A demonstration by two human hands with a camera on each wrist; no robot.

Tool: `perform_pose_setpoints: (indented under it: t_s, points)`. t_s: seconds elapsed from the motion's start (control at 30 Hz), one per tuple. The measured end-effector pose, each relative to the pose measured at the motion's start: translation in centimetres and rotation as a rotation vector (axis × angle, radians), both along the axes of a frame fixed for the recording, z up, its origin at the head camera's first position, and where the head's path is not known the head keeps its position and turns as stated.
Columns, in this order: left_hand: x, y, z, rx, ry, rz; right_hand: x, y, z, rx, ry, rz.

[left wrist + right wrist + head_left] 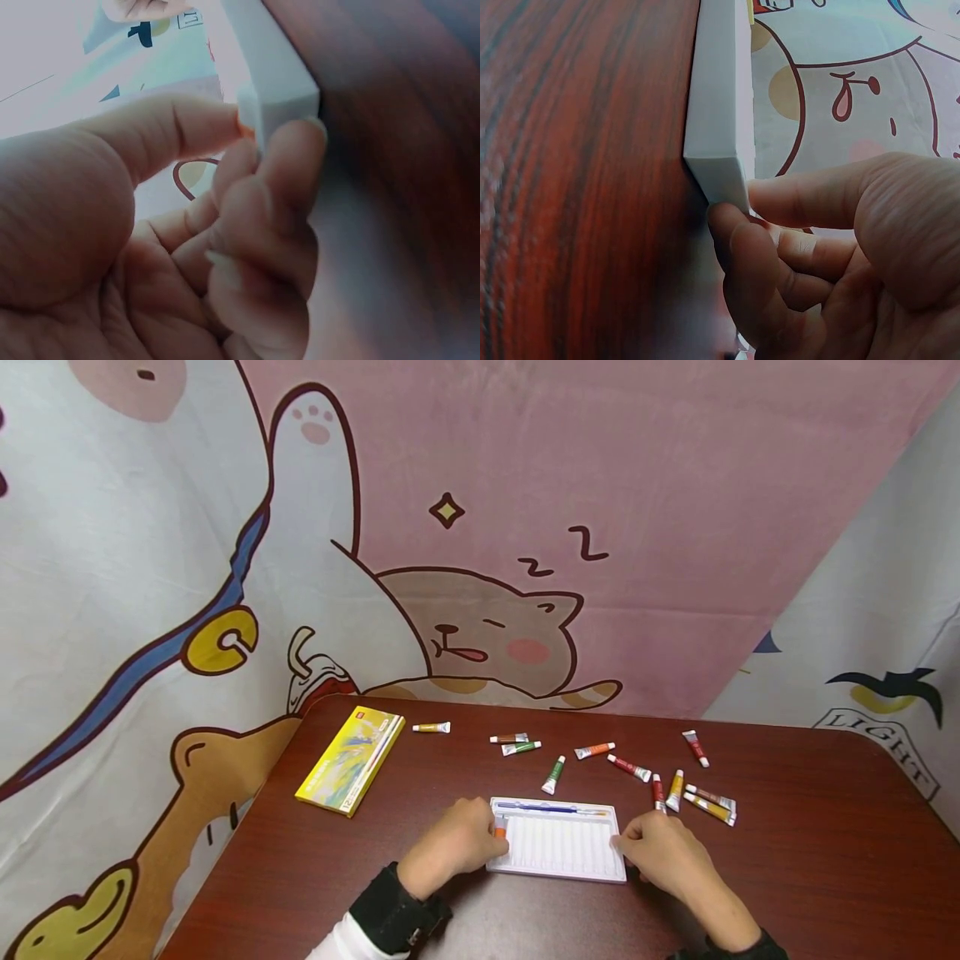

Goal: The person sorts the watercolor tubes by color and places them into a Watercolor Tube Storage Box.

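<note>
A white plastic paint tray [558, 847] with a row of slots lies on the table in the head view. Along its far side rests a paintbrush [551, 809] with a blue handle. An orange paint tube [500, 828] sits in the leftmost slot. My left hand [463, 837] grips the tray's left end, thumb on top near the orange tube and fingers below the edge. At the other end, my right hand [666, 853] pinches the tray's rim between thumb and index finger. Both wrist views show the fingertips at the white side wall [718, 120].
Several loose paint tubes lie beyond the tray, including a green tube [553, 775] close to its far edge. More, among them a yellow tube [708, 808], cluster past the right hand. A yellow paint box [351, 760] stands at the left. A cartoon-printed cloth [637, 468] hangs behind.
</note>
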State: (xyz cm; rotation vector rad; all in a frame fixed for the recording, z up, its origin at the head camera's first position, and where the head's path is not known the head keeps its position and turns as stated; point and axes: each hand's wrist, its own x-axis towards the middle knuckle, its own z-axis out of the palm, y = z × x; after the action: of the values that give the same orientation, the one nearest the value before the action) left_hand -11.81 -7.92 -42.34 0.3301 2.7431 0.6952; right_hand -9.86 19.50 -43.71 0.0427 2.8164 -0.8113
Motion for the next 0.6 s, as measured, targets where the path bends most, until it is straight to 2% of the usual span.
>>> perform_pose_setpoints:
  t_s: [0.2,0.6]
  points:
    - [0.21,0.23,-0.04,0.012,0.071,-0.026,0.01,0.04,0.01,0.004,0.009,0.000]
    - [0.13,0.12,-0.11,0.028,0.086,-0.038,0.04,-0.08,0.14,0.009,-0.003,-0.009]
